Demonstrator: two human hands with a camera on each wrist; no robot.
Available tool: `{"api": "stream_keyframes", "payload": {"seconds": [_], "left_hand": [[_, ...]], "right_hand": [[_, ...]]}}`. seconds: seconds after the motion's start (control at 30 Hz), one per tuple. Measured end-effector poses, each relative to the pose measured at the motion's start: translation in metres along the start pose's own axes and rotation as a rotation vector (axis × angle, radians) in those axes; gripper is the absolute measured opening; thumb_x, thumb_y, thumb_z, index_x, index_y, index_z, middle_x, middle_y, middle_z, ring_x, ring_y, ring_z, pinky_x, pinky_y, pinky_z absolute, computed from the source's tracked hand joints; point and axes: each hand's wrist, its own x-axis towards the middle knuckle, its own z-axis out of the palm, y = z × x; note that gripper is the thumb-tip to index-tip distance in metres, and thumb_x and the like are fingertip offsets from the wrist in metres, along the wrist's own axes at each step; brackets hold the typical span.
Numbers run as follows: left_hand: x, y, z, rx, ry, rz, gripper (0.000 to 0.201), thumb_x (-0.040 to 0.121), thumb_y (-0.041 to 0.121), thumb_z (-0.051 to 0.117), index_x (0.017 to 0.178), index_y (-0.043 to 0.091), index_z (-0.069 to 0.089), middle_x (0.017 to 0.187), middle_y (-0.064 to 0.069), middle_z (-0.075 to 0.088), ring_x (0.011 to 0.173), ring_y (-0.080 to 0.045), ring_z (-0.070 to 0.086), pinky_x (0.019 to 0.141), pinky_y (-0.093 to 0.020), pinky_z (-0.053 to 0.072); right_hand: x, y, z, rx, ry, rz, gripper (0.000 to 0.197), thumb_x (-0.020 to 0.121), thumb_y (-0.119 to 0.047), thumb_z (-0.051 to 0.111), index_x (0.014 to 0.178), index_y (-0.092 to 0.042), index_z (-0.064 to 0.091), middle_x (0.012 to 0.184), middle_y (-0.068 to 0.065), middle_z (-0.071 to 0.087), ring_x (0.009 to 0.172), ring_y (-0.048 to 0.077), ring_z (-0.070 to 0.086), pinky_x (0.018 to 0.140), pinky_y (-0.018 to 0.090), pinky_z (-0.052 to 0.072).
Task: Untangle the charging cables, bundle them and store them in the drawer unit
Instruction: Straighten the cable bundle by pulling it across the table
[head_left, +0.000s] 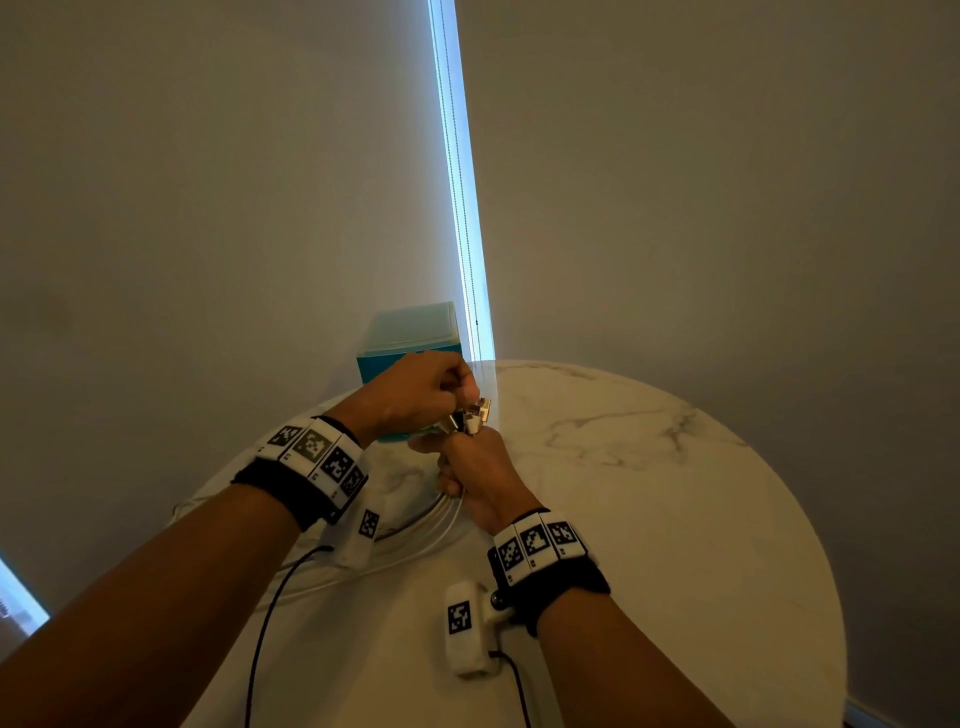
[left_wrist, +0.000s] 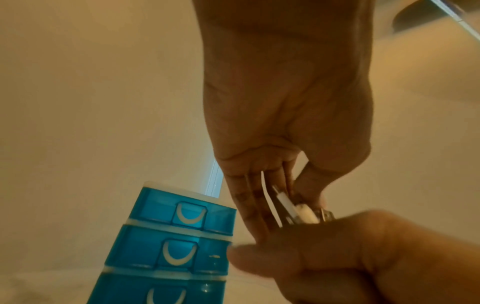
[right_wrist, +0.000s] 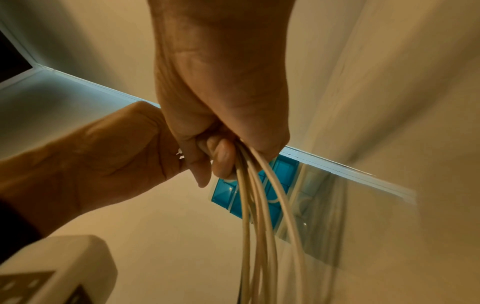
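Several white charging cables hang in long loops from my right hand, whose fist grips them just below their plugs. The loops trail down onto the marble table between my forearms. My left hand is directly above the right one and pinches the cluster of metal-tipped plugs with curled fingers. In the left wrist view the plugs sit between the left fingertips, above the right fist. The blue drawer unit stands just behind the hands, its three visible drawers closed.
The round marble table stands against a pale roller blind, with a bright window gap straight ahead. The drawer unit is at the table's back edge. Thin black sensor leads run from the wrist cameras.
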Motion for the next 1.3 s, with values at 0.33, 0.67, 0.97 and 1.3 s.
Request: {"api": "stream_keyframes", "payload": {"seconds": [0.33,0.67,0.97,1.3], "left_hand": [[0.001,-0.008,-0.002,-0.089,-0.161,0.1,0.029,0.109,0.037,0.057,0.116,0.023,0.082,0.11,0.011,0.081,0.104,-0.008,0.075,0.104,-0.035,0.057],[-0.011,-0.02,-0.015,-0.176,0.152,0.079,0.036,0.094,0.058,0.069,0.102,0.026,0.083,0.095,0.011,0.081,0.086,-0.006,0.077,0.085,-0.032,0.063],[-0.014,-0.011,-0.008,-0.099,0.111,0.051,0.044,0.077,0.046,0.09,0.117,0.03,0.08,0.089,0.014,0.078,0.082,-0.003,0.073,0.08,-0.02,0.056],[-0.004,-0.004,-0.002,0.191,-0.048,0.118,0.027,0.097,0.035,0.075,0.121,0.025,0.08,0.113,0.01,0.062,0.098,-0.008,0.061,0.079,-0.018,0.041]], "right_hand": [[-0.001,0.001,-0.001,-0.014,-0.011,0.041,0.024,0.092,0.006,0.066,0.113,-0.003,0.071,0.047,-0.007,0.044,0.043,0.009,0.032,0.043,0.025,0.03],[0.001,-0.002,-0.004,0.065,0.023,0.031,0.022,0.089,-0.001,0.077,0.108,-0.009,0.067,0.051,-0.005,0.043,0.043,0.011,0.032,0.045,0.028,0.029],[0.004,0.002,-0.005,0.071,0.07,0.026,0.019,0.094,0.001,0.067,0.11,-0.008,0.069,0.063,0.002,0.05,0.045,0.01,0.038,0.046,0.027,0.036],[0.006,0.005,-0.007,0.083,0.066,0.055,0.024,0.087,0.006,0.072,0.094,-0.015,0.063,0.053,-0.005,0.04,0.045,0.01,0.033,0.045,0.028,0.029]]}}
